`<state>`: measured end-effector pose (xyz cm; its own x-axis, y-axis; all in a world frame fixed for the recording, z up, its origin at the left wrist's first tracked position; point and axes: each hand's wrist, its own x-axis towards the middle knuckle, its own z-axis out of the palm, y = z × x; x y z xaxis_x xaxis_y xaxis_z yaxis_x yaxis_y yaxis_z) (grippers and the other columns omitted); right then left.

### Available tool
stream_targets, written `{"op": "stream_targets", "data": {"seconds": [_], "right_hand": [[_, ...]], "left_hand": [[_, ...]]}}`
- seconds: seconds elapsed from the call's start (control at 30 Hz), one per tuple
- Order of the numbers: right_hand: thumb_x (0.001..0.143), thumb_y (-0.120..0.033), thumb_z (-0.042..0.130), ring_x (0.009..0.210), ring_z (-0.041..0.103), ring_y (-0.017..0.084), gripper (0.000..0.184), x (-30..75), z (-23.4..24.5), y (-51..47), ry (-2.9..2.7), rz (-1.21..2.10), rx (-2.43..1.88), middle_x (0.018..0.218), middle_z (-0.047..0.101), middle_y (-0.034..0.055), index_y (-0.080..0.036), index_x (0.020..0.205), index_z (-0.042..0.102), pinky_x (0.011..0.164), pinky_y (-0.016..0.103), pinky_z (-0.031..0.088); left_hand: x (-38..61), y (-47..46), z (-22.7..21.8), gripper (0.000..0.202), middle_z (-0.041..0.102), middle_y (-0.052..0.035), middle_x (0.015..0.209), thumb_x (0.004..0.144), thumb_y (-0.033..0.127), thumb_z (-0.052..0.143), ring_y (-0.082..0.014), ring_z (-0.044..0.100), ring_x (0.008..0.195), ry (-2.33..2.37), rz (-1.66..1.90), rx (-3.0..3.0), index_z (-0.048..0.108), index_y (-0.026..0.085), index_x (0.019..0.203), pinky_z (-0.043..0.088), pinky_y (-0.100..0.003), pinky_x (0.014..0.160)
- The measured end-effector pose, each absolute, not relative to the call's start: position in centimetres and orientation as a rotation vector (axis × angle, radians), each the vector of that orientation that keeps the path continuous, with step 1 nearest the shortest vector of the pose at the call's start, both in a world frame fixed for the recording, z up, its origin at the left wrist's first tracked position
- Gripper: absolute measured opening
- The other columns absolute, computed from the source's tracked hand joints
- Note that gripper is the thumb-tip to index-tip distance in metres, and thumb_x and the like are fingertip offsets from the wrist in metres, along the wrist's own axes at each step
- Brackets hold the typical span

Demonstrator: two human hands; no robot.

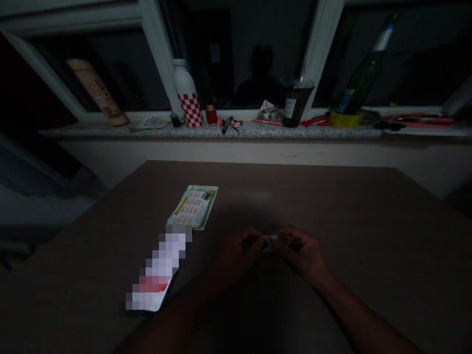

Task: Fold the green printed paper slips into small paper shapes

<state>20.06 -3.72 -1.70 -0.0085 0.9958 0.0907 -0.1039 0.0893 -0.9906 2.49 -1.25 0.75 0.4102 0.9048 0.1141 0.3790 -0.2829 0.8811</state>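
Note:
Over the middle of the table, my left hand (pixel 243 250) and my right hand (pixel 300 250) meet around a small printed piece of paper (pixel 270 239). Fingers and thumb of each hand pinch one end of it. Only its middle shows, with a pale upper edge and a dark blue patch; dim light and fingers hide the rest, and I cannot tell whether it is folded. Left of my hands lies a printed calendar sheet (pixel 193 206), green-edged with red number blocks. Nearer me is a long object with a bright, blurred-out face (pixel 162 265), beside my left forearm.
The brown wooden table (pixel 350 211) ends at a wall below a speckled windowsill (pixel 147 132). Along the sill stand a checkered bottle (pixel 188 96), a tan flask (pixel 98 92), a red jar (pixel 211 115), a dark cup (pixel 295 105) and a green bottle (pixel 365 73) inside yellow tape (pixel 345 119).

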Motion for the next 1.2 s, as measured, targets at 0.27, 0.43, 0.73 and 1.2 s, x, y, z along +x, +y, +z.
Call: {"op": "stream_targets", "data": {"seconds": [0.27, 0.43, 0.73, 1.2], "right_hand": [[0.066, -0.034, 0.08, 0.051, 0.055, 0.009, 0.022, 20.3, -1.4, -3.7, -1.11, 1.292, -1.04, 0.058, 0.065, -0.0003, -0.016, 0.067, 0.067, 0.049, 0.019, 0.04], [0.068, -0.036, 0.078, 0.049, 0.051, 0.008, 0.024, 20.3, -2.0, -3.6, -1.049, 1.329, -1.023, 0.056, 0.063, -0.0012, -0.016, 0.067, 0.066, 0.048, 0.019, 0.036], [0.065, -0.037, 0.079, 0.048, 0.045, 0.007, 0.027, 20.1, -1.8, -3.4, -0.988, 1.27, -1.048, 0.053, 0.056, -0.0038, -0.016, 0.063, 0.062, 0.047, 0.02, 0.031], [0.068, -0.037, 0.078, 0.051, 0.053, 0.01, 0.026, 20.1, -2.6, -3.1, -0.944, 1.316, -1.037, 0.06, 0.063, -0.0005, -0.017, 0.07, 0.064, 0.048, 0.021, 0.037]], "left_hand": [[2.9, -1.3, 0.0, 0.02, 0.068, -0.0011, 0.076, 0.083, 0.033, 0.061, -0.0141, 0.061, 0.072, 1.014, 0.804, 1.555, 0.069, 0.015, 0.081, 0.043, -0.022, 0.066], [3.4, -1.5, 0.6, 0.02, 0.064, 0.0004, 0.068, 0.082, 0.033, 0.061, -0.0126, 0.057, 0.065, 1.089, 0.847, 1.551, 0.067, 0.015, 0.075, 0.041, -0.021, 0.06], [3.4, -1.2, -0.1, 0.014, 0.068, -0.002, 0.078, 0.081, 0.027, 0.06, -0.0161, 0.062, 0.076, 1.058, 0.841, 1.511, 0.067, 0.015, 0.083, 0.045, -0.025, 0.07], [3.4, -0.8, 0.0, 0.013, 0.069, -0.003, 0.079, 0.078, 0.026, 0.061, -0.0168, 0.063, 0.076, 1.105, 0.83, 1.491, 0.068, 0.015, 0.081, 0.046, -0.026, 0.07]]}}
